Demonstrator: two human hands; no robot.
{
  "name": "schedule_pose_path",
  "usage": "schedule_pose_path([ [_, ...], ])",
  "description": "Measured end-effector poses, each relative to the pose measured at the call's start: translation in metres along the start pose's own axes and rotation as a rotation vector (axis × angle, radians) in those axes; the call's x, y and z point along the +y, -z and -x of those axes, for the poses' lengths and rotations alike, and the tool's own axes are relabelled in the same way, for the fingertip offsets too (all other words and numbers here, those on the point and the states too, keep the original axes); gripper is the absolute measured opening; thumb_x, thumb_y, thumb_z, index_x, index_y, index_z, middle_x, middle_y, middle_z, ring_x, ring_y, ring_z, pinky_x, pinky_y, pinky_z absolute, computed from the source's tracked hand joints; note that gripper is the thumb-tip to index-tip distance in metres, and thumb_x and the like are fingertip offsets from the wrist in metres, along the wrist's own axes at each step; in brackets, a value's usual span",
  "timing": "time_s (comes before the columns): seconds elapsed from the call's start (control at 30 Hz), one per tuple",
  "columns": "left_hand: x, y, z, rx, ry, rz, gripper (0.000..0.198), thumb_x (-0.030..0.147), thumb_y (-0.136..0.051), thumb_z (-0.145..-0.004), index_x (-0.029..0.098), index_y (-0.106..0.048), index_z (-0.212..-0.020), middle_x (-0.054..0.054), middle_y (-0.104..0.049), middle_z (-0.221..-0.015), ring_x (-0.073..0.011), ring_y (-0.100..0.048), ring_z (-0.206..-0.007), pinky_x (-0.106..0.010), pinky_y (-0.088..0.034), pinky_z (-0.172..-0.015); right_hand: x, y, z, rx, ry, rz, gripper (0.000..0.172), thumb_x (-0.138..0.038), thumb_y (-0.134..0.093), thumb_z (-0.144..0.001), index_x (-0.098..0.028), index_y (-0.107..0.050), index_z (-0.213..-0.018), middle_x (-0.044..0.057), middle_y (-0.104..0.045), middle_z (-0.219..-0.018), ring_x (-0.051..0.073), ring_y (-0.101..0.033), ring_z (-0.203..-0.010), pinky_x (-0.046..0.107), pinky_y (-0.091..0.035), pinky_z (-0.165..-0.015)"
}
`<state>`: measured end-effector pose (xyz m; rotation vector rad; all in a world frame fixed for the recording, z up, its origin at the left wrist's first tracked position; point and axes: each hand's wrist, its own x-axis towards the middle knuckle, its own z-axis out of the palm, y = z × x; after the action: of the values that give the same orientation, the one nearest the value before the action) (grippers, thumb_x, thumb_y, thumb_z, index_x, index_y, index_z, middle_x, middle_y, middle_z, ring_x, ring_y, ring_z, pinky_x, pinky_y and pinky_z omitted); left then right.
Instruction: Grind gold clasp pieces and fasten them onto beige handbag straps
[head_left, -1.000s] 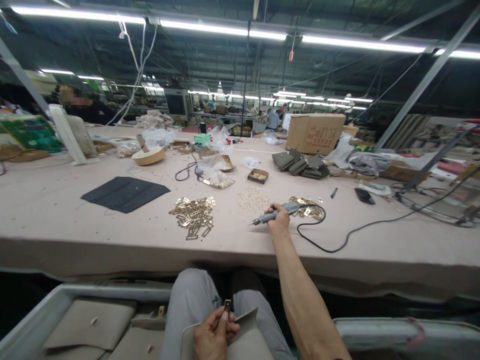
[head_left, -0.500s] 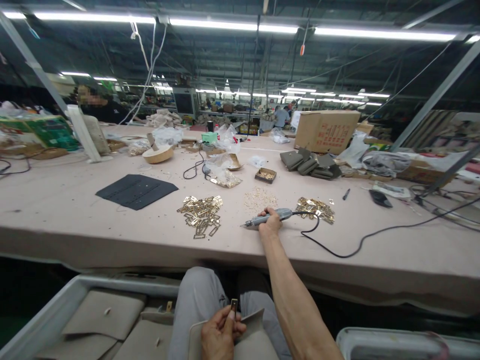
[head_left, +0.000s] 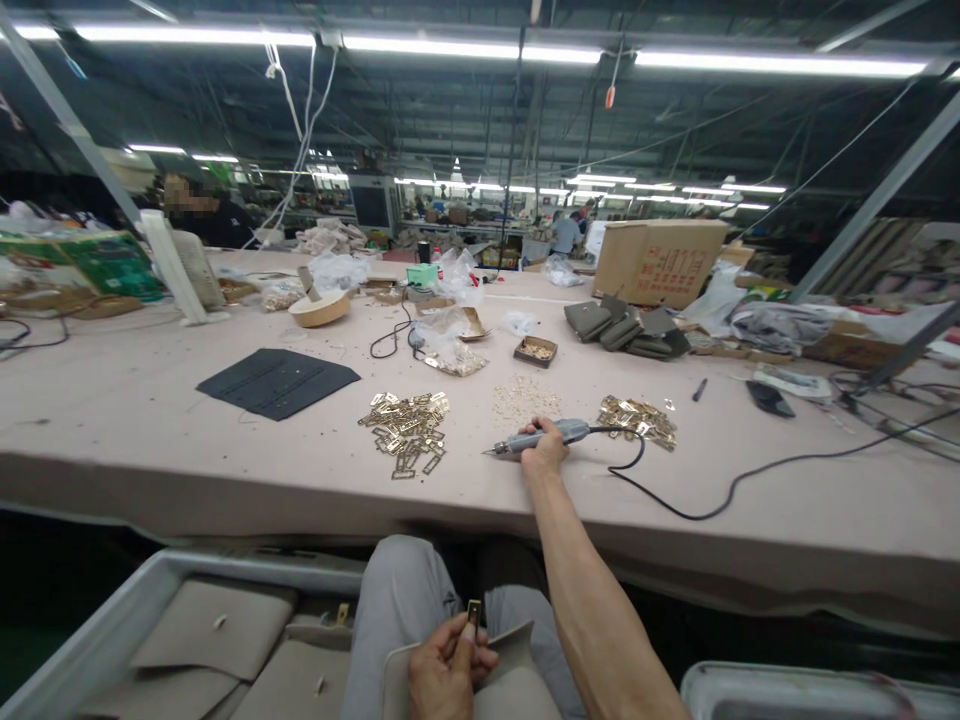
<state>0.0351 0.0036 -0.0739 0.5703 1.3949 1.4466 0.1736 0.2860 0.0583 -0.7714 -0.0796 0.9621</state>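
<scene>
My right hand (head_left: 545,447) is closed around a grey electric screwdriver (head_left: 574,431) lying low over the table, its tip pointing left. Down at my lap, my left hand (head_left: 448,668) pinches a small gold metal plate (head_left: 473,612) upright, above a beige leather piece (head_left: 517,688). Gold rectangular frames (head_left: 405,428) lie heaped left of the screwdriver tip. Behind the tool are scattered tiny parts (head_left: 525,398), and to its right a second pile of gold plates (head_left: 637,421).
A dark sheet (head_left: 277,383) lies at left. Behind are a small box (head_left: 535,350), folded dark pieces (head_left: 627,326) and a cardboard box (head_left: 656,262). Beside my legs, a bin (head_left: 150,580) holds beige pieces. A black cable (head_left: 697,516) runs right. A person (head_left: 214,215) is at far left.
The whole view has shifted slightly, so things appear a little further right. Both hands keep their grips, with no clear movement of their own.
</scene>
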Motion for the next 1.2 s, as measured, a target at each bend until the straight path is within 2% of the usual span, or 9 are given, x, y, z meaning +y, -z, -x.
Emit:
schedule_pose_path([
  [0.2, 0.005, 0.000, 0.001, -0.002, -0.003, -0.011, 0.065, 0.068, -0.086, -0.060, 0.011, -0.078, -0.090, -0.013, -0.078, -0.070, -0.0227, -0.072, -0.051, -0.028, -0.058, -0.047, -0.003, 0.002, 0.001, -0.005, -0.015, -0.029, 0.027, -0.014, -0.072, -0.072, -0.020, -0.046, -0.079, -0.005, -0.056, -0.068, 0.008, -0.050, -0.051, 0.024, -0.054, -0.051],
  [0.4, 0.011, 0.007, -0.003, -0.090, 0.084, -0.034, 0.067, 0.066, -0.090, -0.053, 0.011, -0.078, -0.089, -0.015, -0.079, -0.071, -0.0267, -0.075, -0.056, -0.032, -0.061, -0.050, -0.002, 0.002, 0.000, 0.008, -0.025, -0.022, 0.030, -0.016, -0.073, -0.075, -0.021, -0.044, -0.078, -0.006, -0.054, -0.066, 0.009, -0.050, -0.049, 0.024, -0.053, -0.049],
  [0.73, -0.003, 0.012, -0.008, -0.091, 0.072, -0.052, 0.067, 0.067, -0.088, -0.057, 0.012, -0.076, -0.093, -0.015, -0.080, -0.075, -0.0269, -0.075, -0.057, -0.034, -0.062, -0.052, -0.003, 0.001, -0.003, 0.060, -0.022, -0.048, 0.028, -0.009, -0.069, -0.071, -0.021, -0.045, -0.079, -0.005, -0.057, -0.064, 0.009, -0.051, -0.049, 0.021, -0.049, -0.043],
  [0.93, 0.012, 0.006, -0.001, -0.078, 0.069, -0.046, 0.067, 0.068, -0.089, -0.054, 0.011, -0.077, -0.089, -0.015, -0.079, -0.072, -0.0259, -0.074, -0.055, -0.034, -0.061, -0.052, -0.005, -0.003, 0.002, 0.047, -0.026, -0.045, 0.030, -0.010, -0.068, -0.070, -0.022, -0.042, -0.077, -0.006, -0.055, -0.062, 0.010, -0.049, -0.047, 0.022, -0.049, -0.042],
  [1.1, 0.020, 0.003, 0.002, -0.081, 0.057, -0.059, 0.067, 0.067, -0.087, -0.056, 0.010, -0.077, -0.088, -0.015, -0.079, -0.073, -0.0261, -0.074, -0.055, -0.033, -0.062, -0.052, -0.024, -0.008, 0.015, -0.005, -0.046, -0.040, 0.028, -0.010, -0.066, -0.071, -0.022, -0.041, -0.075, -0.007, -0.052, -0.061, 0.009, -0.046, -0.046, 0.021, -0.047, -0.043],
  [1.2, 0.018, 0.003, 0.004, -0.076, 0.049, -0.075, 0.063, 0.064, -0.085, -0.063, 0.009, -0.076, -0.093, -0.015, -0.079, -0.074, -0.0244, -0.075, -0.057, -0.030, -0.061, -0.052, -0.042, 0.005, 0.034, -0.074, -0.065, -0.009, 0.024, -0.012, -0.066, -0.071, -0.020, -0.045, -0.078, -0.005, -0.054, -0.067, 0.007, -0.047, -0.050, 0.021, -0.049, -0.049],
])
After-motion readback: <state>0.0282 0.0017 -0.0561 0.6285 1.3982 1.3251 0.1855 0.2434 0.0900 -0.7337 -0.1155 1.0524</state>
